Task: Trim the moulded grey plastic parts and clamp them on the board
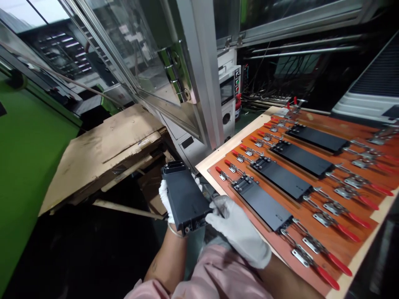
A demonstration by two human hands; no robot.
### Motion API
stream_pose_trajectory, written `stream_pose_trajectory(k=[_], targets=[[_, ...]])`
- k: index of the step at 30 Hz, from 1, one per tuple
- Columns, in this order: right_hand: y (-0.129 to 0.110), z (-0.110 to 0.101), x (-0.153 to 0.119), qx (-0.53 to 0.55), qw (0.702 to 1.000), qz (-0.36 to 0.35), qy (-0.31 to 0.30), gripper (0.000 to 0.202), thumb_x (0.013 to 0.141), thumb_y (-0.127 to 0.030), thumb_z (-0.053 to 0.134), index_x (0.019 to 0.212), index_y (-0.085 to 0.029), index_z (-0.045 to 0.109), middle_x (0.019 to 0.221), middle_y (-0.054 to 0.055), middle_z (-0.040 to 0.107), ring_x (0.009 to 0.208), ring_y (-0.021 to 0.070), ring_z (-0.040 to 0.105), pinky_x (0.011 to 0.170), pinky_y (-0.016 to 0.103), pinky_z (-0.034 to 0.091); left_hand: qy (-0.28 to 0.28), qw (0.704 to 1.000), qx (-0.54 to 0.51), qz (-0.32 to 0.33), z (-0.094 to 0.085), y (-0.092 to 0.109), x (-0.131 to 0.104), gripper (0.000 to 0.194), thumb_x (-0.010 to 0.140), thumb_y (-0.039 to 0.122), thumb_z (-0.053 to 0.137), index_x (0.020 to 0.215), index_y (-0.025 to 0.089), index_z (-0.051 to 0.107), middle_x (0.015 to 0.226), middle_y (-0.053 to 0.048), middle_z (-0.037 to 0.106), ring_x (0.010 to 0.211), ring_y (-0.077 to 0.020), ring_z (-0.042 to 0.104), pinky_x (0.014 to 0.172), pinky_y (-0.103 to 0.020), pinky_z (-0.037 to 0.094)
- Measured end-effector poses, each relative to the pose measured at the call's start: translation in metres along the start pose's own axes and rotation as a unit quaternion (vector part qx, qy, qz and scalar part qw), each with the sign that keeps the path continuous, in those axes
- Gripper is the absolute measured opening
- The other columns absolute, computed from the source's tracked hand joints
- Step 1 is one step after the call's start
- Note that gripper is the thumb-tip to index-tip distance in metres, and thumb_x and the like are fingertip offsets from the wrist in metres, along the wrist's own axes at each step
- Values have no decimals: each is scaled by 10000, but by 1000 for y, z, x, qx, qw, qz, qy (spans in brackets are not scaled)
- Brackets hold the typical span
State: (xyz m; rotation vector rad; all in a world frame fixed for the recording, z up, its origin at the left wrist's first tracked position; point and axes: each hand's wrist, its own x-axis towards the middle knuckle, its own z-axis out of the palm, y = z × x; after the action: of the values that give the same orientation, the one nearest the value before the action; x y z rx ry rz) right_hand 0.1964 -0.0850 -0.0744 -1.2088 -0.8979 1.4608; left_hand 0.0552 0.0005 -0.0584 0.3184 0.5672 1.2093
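Note:
A long black rectangular part (187, 195) is tilted in front of me, its near end lower. My left hand (165, 199), in a white glove, wraps round it from the left and beneath, with fingertips showing past its right edge. My right hand (235, 226), also gloved, is at the part's lower right corner with thumb and fingers bent together round a thin dark item, too blurred to name. On the orange board (296, 265) to the right, several similar black parts (264, 203) lie in rows between red-handled toggle clamps (324, 265).
Flattened cardboard (109, 145) covers a stack at the left, beside a green machine panel (31, 149). A metal-framed clear door (199, 79) stands ahead, with a white control cabinet (229, 87) behind it. The board has a pale wooden border (240, 143).

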Motion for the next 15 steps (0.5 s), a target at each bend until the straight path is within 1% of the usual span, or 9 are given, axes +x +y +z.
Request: stream_pose_trajectory(k=[3, 6, 8, 10, 11, 13, 15], targets=[[4, 1, 1, -55, 998, -9, 23, 246, 709, -251, 689, 917, -204, 566, 706, -47, 561, 628, 124, 550, 603, 252, 475, 14, 1000, -25, -1, 3, -1, -2, 497, 813, 577, 504, 988, 163, 717, 911, -97, 766, 774, -259, 710, 757, -392, 584], [6, 1, 0, -101, 993, -54, 10, 327, 729, -218, 696, 1041, -208, 597, 883, 13, 664, 794, 167, 638, 725, 287, 525, 30, 999, -27, -5, 6, -1, -4, 511, 815, 586, 483, 952, 154, 718, 869, -105, 762, 744, -265, 712, 731, -409, 587], [4, 3, -3, -117, 990, -77, 19, 359, 736, -247, 726, 1073, -213, 606, 985, 40, 686, 887, 188, 659, 807, 315, 533, 32, 999, -25, -8, 7, -1, -4, 532, 798, 595, 497, 964, 140, 717, 868, -119, 760, 743, -275, 716, 710, -411, 590], [-2, 5, -6, -135, 987, -84, 33, 353, 730, -270, 753, 1055, -219, 623, 999, 40, 690, 893, 195, 662, 828, 329, 532, 34, 999, -27, -5, 8, -4, -4, 528, 795, 594, 503, 966, 143, 719, 860, -120, 761, 735, -276, 719, 702, -413, 592], [-5, 7, -7, -151, 984, -87, 33, 348, 721, -257, 762, 1042, -221, 633, 989, 35, 691, 879, 194, 659, 824, 332, 531, 34, 999, -28, -4, 8, -5, -4, 523, 802, 593, 496, 962, 150, 721, 853, -118, 761, 731, -276, 719, 703, -419, 592], [-12, 9, -9, -193, 976, -98, 17, 319, 710, -186, 748, 1012, -221, 652, 960, 26, 688, 854, 189, 647, 819, 334, 521, 36, 999, -27, -1, 8, -8, -4, 527, 819, 595, 471, 971, 159, 725, 843, -112, 760, 732, -276, 719, 706, -431, 592], [-18, 11, -10, -212, 972, -102, -10, 282, 728, -135, 699, 994, -218, 660, 923, 16, 682, 828, 177, 638, 807, 322, 510, 40, 999, -18, 6, 4, -7, -4, 537, 820, 592, 471, 996, 153, 727, 844, -110, 758, 734, -272, 715, 709, -433, 592]])
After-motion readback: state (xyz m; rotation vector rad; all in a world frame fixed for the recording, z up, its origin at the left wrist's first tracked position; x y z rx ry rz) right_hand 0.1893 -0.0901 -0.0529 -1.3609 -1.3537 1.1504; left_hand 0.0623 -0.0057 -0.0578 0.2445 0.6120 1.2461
